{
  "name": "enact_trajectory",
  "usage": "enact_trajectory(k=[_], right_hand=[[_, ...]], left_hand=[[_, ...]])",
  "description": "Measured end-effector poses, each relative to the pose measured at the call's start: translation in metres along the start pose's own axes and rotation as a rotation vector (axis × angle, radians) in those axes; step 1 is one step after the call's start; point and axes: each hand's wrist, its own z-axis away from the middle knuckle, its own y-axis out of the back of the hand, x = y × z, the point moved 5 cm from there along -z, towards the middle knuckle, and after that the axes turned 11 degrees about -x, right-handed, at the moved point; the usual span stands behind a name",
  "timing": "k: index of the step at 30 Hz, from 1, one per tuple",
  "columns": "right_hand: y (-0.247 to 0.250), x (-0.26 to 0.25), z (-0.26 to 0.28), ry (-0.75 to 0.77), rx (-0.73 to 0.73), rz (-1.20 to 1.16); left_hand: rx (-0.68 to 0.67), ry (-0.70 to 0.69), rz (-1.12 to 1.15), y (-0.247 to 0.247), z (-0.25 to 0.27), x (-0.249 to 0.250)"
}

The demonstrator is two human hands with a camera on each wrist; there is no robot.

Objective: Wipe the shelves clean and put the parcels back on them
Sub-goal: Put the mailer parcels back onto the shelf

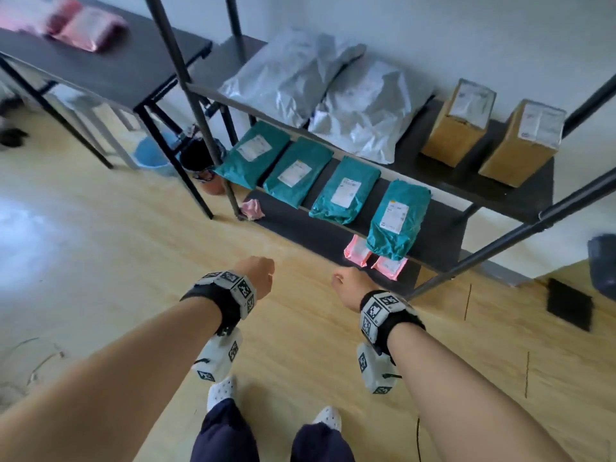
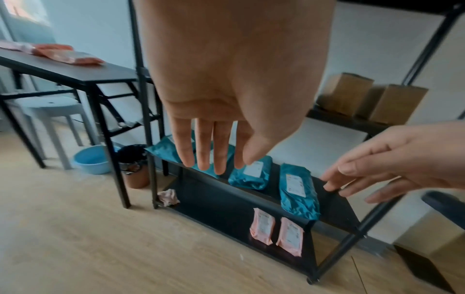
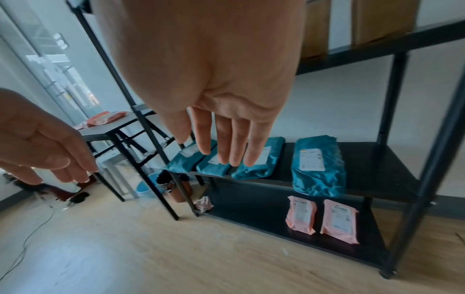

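Head view: teal parcels lie lengthwise front-to-back across shelf.

We see our left hand empty, fingers straight, hanging before the black rack. Right hand relaxed at right. Four teal parcels on middle shelf, two pink parcels on bottom, crumpled pink cloth at its left corner.

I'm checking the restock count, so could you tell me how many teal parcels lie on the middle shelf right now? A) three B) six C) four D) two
C: the head view shows four teal parcels lying side by side on the middle shelf, above the two pink parcels on the bottom shelf, and the right wrist view shows the same four.
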Motion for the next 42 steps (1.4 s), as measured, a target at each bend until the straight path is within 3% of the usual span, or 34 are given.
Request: enact_trajectory(k=[9,20,24,28,42], right_hand=[[-0.015,-0.19,-0.024,0.075,0.028,0.118],[-0.002,-0.408,-0.096,0.201,0.162,0.074],[0.007,-0.471,-0.138,0.241,0.182,0.1],[0.025,-0.526,-0.184,0.272,0.157,0.148],[0.12,-0.705,-0.403,0.288,0.082,0.134]], left_hand=[[0.098,0.115,0.066,0.072,0.052,-0.164],[0.226,0.134,0.039,0.183,0.048,-0.341],[0.259,0.158,0.125,0.215,0.026,-0.4],[0.248,0.187,0.05,0.254,-0.006,-0.443],[0.232,0.275,0.221,0.407,-0.152,-0.626]])
